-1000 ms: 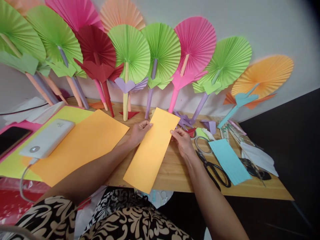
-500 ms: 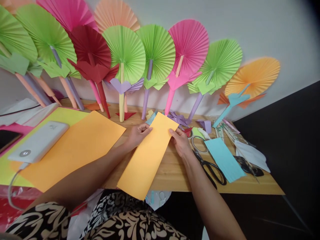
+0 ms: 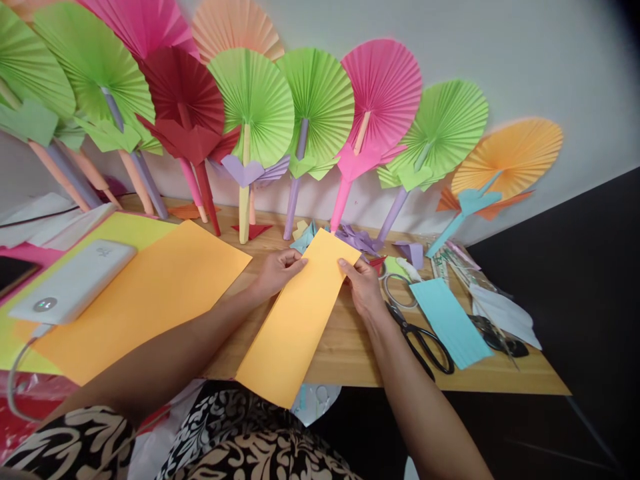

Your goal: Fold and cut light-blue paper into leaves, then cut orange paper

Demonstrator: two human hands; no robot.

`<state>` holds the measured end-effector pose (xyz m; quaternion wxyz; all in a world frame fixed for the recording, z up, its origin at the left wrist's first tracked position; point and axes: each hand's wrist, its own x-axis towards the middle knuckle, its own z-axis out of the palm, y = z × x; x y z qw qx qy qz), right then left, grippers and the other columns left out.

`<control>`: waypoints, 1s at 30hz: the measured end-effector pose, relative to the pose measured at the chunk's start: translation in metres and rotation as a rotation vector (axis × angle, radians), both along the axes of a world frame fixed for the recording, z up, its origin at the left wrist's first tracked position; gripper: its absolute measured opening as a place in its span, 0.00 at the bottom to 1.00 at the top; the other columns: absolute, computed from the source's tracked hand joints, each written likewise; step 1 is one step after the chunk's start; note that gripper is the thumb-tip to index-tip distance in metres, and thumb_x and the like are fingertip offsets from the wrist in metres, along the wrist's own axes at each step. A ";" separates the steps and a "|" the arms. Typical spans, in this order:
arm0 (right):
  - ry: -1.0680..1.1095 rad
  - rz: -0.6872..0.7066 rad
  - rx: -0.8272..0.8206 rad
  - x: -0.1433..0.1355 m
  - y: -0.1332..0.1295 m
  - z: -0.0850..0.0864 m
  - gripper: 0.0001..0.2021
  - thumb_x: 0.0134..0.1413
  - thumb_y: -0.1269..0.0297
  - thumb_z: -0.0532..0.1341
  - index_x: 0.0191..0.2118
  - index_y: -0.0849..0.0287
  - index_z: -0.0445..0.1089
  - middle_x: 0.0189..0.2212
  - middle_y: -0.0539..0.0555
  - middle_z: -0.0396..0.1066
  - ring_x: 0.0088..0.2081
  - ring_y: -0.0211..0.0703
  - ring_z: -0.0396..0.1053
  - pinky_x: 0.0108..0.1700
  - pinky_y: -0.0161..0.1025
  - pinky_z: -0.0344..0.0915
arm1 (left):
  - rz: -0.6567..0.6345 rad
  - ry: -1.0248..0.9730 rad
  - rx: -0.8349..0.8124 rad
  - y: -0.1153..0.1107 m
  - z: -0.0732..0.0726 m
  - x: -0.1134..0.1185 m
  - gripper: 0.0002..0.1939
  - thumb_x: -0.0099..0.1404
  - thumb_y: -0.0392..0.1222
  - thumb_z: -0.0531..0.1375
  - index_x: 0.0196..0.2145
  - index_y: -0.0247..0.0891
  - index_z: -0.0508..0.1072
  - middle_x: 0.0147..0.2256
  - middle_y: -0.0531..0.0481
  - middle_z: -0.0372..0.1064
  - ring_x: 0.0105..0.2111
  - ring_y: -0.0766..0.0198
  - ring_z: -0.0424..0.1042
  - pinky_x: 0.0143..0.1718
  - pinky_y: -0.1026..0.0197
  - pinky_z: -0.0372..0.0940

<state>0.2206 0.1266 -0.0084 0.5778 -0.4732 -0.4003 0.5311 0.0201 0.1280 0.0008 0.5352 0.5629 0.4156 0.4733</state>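
Observation:
A long folded strip of yellow-orange paper (image 3: 303, 310) slants across the middle of the view, its near end reaching past the table edge over my lap. My left hand (image 3: 281, 272) pinches its left edge near the far end, thumb on top and fingers curled underneath. On the opposite edge, my right hand (image 3: 363, 283) grips the paper the same way, thumb on top. The fingers beneath the paper are partly hidden. Just beyond the strip lie purple paper scraps (image 3: 356, 237).
Paper fans on rolled handles, such as a pink fan (image 3: 383, 87), lean along the wall. Black-handled scissors (image 3: 425, 343) and a pleated blue paper (image 3: 450, 323) lie at right. Orange sheet (image 3: 150, 293) and white power bank (image 3: 75, 280) with cable are at left.
Both hands hold the paper strip in nearly the same place. The strip has shifted very slightly down and right in view; the whole scene has moved a little too.

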 end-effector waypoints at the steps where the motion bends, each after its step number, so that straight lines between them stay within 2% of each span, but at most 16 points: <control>1: -0.003 -0.006 0.004 0.000 0.000 0.000 0.19 0.33 0.51 0.75 0.33 0.55 0.77 0.33 0.51 0.80 0.34 0.49 0.76 0.41 0.47 0.72 | -0.005 0.001 -0.001 0.000 0.000 0.000 0.18 0.57 0.54 0.63 0.23 0.37 0.66 0.23 0.55 0.61 0.22 0.70 0.59 0.24 0.66 0.55; 10: -0.044 0.001 0.008 -0.003 0.000 -0.002 0.18 0.35 0.51 0.75 0.32 0.56 0.77 0.31 0.52 0.80 0.34 0.48 0.75 0.40 0.45 0.71 | -0.028 -0.007 -0.043 0.000 0.001 0.001 0.20 0.57 0.58 0.63 0.26 0.37 0.67 0.24 0.55 0.63 0.23 0.68 0.61 0.25 0.66 0.57; 13: -0.050 -0.016 0.011 -0.002 0.001 -0.003 0.18 0.41 0.47 0.72 0.33 0.56 0.77 0.32 0.52 0.79 0.35 0.47 0.75 0.40 0.44 0.71 | -0.026 0.022 -0.038 0.002 -0.001 0.000 0.20 0.57 0.58 0.63 0.24 0.37 0.66 0.22 0.55 0.60 0.22 0.69 0.59 0.23 0.67 0.54; 15: -0.076 -0.064 0.048 0.001 0.001 -0.001 0.18 0.46 0.44 0.68 0.35 0.54 0.77 0.36 0.51 0.79 0.39 0.47 0.75 0.42 0.43 0.70 | -0.041 0.044 -0.030 0.002 -0.002 -0.001 0.20 0.57 0.57 0.63 0.24 0.37 0.66 0.22 0.55 0.60 0.22 0.69 0.59 0.23 0.67 0.53; 18: -0.240 -0.130 0.173 0.008 -0.001 0.006 0.17 0.50 0.47 0.66 0.40 0.52 0.78 0.40 0.51 0.79 0.44 0.47 0.73 0.46 0.41 0.68 | -0.124 0.071 -0.031 0.000 -0.002 0.001 0.19 0.56 0.55 0.63 0.23 0.37 0.66 0.22 0.55 0.59 0.21 0.70 0.58 0.22 0.66 0.52; 21: -0.417 -0.072 0.241 0.013 -0.006 0.012 0.15 0.48 0.52 0.68 0.41 0.52 0.79 0.38 0.50 0.78 0.40 0.46 0.73 0.43 0.41 0.68 | -0.223 0.118 -0.029 -0.005 0.000 0.003 0.19 0.57 0.55 0.63 0.23 0.37 0.66 0.21 0.56 0.59 0.20 0.70 0.56 0.21 0.67 0.50; 24: -0.459 0.005 0.217 0.015 -0.009 0.012 0.11 0.48 0.53 0.69 0.34 0.53 0.79 0.31 0.49 0.76 0.33 0.43 0.71 0.35 0.39 0.65 | -0.268 0.153 -0.020 -0.009 0.003 0.006 0.20 0.57 0.55 0.63 0.22 0.37 0.64 0.19 0.57 0.56 0.19 0.71 0.54 0.21 0.67 0.48; 27: -0.479 0.007 0.211 0.016 -0.009 0.009 0.11 0.49 0.53 0.68 0.28 0.55 0.75 0.25 0.47 0.71 0.27 0.38 0.65 0.30 0.36 0.60 | -0.280 0.155 -0.019 -0.010 0.005 0.007 0.21 0.56 0.56 0.64 0.21 0.38 0.63 0.18 0.57 0.54 0.18 0.72 0.51 0.20 0.67 0.46; 30: -0.531 -0.008 0.231 0.016 -0.008 0.007 0.13 0.49 0.52 0.68 0.26 0.56 0.72 0.23 0.47 0.68 0.26 0.37 0.61 0.29 0.35 0.57 | -0.290 0.156 -0.012 -0.010 0.006 0.007 0.21 0.56 0.56 0.63 0.21 0.37 0.62 0.18 0.57 0.55 0.18 0.72 0.52 0.20 0.67 0.47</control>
